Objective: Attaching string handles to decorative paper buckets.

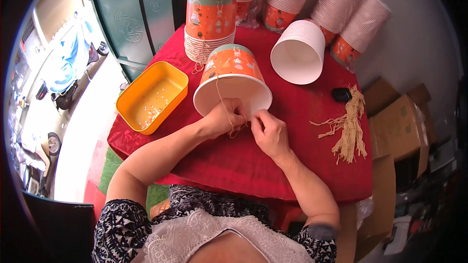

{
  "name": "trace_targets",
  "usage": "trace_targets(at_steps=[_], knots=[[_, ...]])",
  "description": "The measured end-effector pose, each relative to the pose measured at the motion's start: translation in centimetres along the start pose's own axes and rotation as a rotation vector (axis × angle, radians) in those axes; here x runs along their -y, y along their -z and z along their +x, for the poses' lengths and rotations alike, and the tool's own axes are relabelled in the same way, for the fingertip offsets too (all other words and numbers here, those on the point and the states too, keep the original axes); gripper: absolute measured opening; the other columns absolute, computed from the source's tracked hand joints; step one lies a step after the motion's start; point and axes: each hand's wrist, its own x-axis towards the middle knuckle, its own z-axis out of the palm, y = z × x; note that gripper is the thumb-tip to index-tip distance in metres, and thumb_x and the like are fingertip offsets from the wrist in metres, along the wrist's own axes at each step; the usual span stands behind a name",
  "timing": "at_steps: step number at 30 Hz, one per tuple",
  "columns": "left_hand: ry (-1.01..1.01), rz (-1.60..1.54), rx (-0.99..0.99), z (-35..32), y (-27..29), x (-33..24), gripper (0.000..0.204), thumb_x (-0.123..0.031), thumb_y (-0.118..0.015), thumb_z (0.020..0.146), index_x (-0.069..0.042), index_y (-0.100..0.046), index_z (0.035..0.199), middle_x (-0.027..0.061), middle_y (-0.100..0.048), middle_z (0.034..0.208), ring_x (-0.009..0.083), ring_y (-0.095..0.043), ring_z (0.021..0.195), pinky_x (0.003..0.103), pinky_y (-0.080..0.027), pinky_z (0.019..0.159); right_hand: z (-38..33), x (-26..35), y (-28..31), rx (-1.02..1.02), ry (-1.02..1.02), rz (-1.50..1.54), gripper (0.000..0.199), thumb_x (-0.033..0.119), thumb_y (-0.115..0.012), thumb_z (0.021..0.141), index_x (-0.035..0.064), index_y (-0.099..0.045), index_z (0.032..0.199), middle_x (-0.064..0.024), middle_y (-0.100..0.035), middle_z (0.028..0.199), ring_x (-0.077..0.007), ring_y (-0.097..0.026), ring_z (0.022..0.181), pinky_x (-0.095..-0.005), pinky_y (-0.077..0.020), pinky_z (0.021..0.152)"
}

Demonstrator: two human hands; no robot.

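An orange and green printed paper bucket (234,63) lies tilted on the table, its white mouth facing me. A thin beige string (220,95) comes from its upper rim, crosses the mouth and loops down by my fingers. My left hand (224,118) is closed in a pinch on the string in front of the lower rim. Just right of it, my right hand (270,134) is closed too, thumb and forefinger pinched at the string's end by the rim. The fingertips of the two hands nearly meet; the exact end of the string is too small to make out.
A yellow plastic tray (181,98) with small white bits stands left. Behind are an upside-down bucket stack (210,19) and several wrapped stacks (339,2). White-mouthed buckets (298,61) lie right, near a black object (341,94) and a string bundle (352,129). Cardboard boxes (396,126) stand beyond the red-covered table (312,160).
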Motion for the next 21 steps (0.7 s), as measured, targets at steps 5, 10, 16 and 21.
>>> trace_targets(at_steps=[5, 10, 16, 21], knots=[[-0.142, 0.256, -0.056, 0.1, -0.4, 0.6, 0.005, 0.001, -0.061, 0.081, 0.0, -0.056, 0.081, 0.0058, -0.06, 0.07, 0.0156, -0.059, 0.059, 0.028, -0.047, 0.051, 0.1, -0.8, -0.8, -0.098, 0.006, -0.015, 0.006, -0.001, -0.063, 0.086, -0.0017, -0.062, 0.092, -0.0195, -0.064, 0.086, -0.0389, -0.064, 0.078, -0.0435, -0.0519, 0.065], [-0.56, 0.554, -0.136, 0.2, -1.0, 1.9, 0.01, 0.003, -0.059, 0.075, 0.002, -0.056, 0.085, 0.0149, -0.062, 0.077, 0.0292, -0.064, 0.072, 0.038, -0.051, 0.063, 0.2, -1.6, -1.3, -0.099, -0.019, -0.019, 0.009, -0.004, -0.063, 0.084, -0.0012, -0.062, 0.092, -0.0197, -0.064, 0.088, -0.0393, -0.063, 0.079, -0.0441, -0.0519, 0.066], [-0.508, 0.72, -0.187, -0.1, -1.8, 1.1, 0.02, 0.006, -0.061, 0.075, -0.001, -0.056, 0.094, 0.0163, -0.062, 0.089, 0.0369, -0.063, 0.084, 0.041, -0.051, 0.071, 0.1, -1.5, -1.2, -0.071, -0.039, -0.047, 0.011, -0.004, -0.062, 0.083, -0.0007, -0.062, 0.093, -0.0204, -0.063, 0.088, -0.0405, -0.063, 0.078, -0.0453, -0.0517, 0.066], [-0.585, 0.953, -0.295, 0.1, -1.9, 1.7, 0.021, 0.003, -0.063, 0.077, -0.001, -0.055, 0.096, 0.0213, -0.059, 0.099, 0.0419, -0.06, 0.089, 0.046, -0.051, 0.071, 0.2, -1.4, -1.3, -0.06, -0.055, -0.061, 0.013, -0.003, -0.061, 0.083, 0.0001, -0.063, 0.096, -0.0209, -0.064, 0.089, -0.0403, -0.064, 0.08, -0.0455, -0.0525, 0.067]])
